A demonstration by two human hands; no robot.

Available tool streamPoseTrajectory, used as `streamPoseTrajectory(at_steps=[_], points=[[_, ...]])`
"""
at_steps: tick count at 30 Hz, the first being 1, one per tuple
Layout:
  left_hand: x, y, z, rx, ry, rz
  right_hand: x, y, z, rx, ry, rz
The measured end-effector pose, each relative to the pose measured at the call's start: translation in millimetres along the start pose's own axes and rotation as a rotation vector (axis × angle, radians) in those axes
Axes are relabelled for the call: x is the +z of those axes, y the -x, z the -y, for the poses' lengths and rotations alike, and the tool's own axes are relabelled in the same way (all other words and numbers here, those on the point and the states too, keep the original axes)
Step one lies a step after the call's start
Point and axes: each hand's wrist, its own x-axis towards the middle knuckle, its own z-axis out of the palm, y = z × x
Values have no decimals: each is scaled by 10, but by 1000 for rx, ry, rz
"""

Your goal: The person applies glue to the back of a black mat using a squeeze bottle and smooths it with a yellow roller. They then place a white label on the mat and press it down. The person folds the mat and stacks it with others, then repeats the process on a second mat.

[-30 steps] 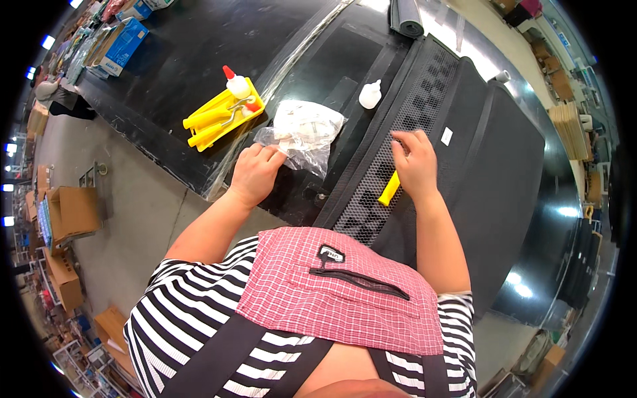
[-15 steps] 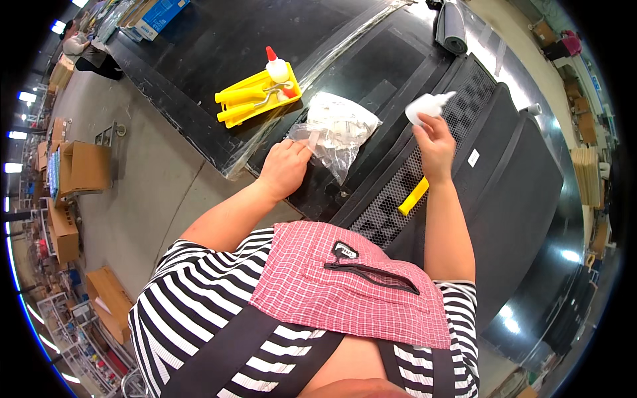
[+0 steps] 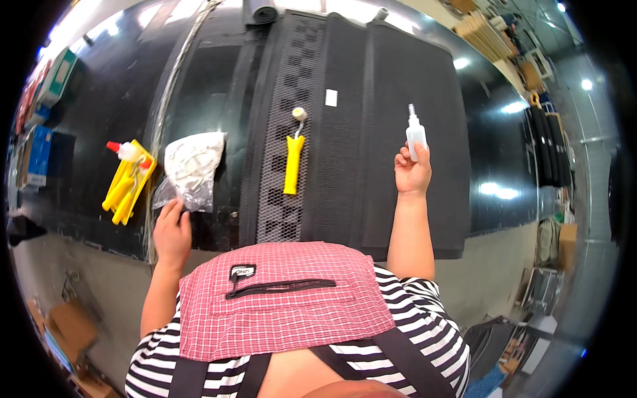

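My right hand (image 3: 413, 174) is wrapped round a white squeeze bottle (image 3: 416, 134) with a pointed nozzle. The bottle stands nozzle up above the black mat (image 3: 418, 79). At the lower edge of a clear plastic bag (image 3: 194, 162) with pale contents, my left hand (image 3: 172, 232) has its fingers closed on the film. A small roller with a yellow handle (image 3: 292, 166) lies between my hands on a perforated strip (image 3: 279, 219) of the mat. Left of the bag, a yellow tray (image 3: 142, 159) holds yellow-handled tools and a white bottle with a red tip (image 3: 125, 150).
A rolled grey mat (image 3: 262, 13) lies at the table's far edge. Boxes, one of them blue (image 3: 38, 156), stand at the left end. A white label (image 3: 331, 97) sits on the mat. Clear film runs along a seam in the black tabletop (image 3: 86, 99).
My view has swung to the right. My right hand has carried the bottle rightward, from over the perforated strip to over the plain mat. My left hand stays at the bag.
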Motion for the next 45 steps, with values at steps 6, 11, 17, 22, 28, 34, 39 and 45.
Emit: streamPoseTrajectory(at_steps=[6, 11, 17, 22, 28, 34, 39, 45], points=[[-268, -36, -548, 114, 480, 21, -256, -429, 232, 135, -24, -7], [150, -277, -1270, 165, 877, 395, -95, -864, 155, 20, 137, -5], [858, -518, -2291, 371, 870, 797, 200, -1220, 0, -278, 754, 43], [1547, -649, -2880, 733, 782, 660, 276, -1279, 24, -543, 1155, 249], [1951, -722, -2916, 1034, 559, 472, 199, -1303, 74, -777, 1412, 440], [1908, -714, -2928, 1024, 522, 496, -31, -1699, -73, -288, 1002, 312], [1934, -718, -2924, 1011, 528, 505, -106, -1924, -205, -296, 1027, 275], [1943, -718, -2916, 1004, 536, 507, -124, -1991, -287, -315, 978, 233]])
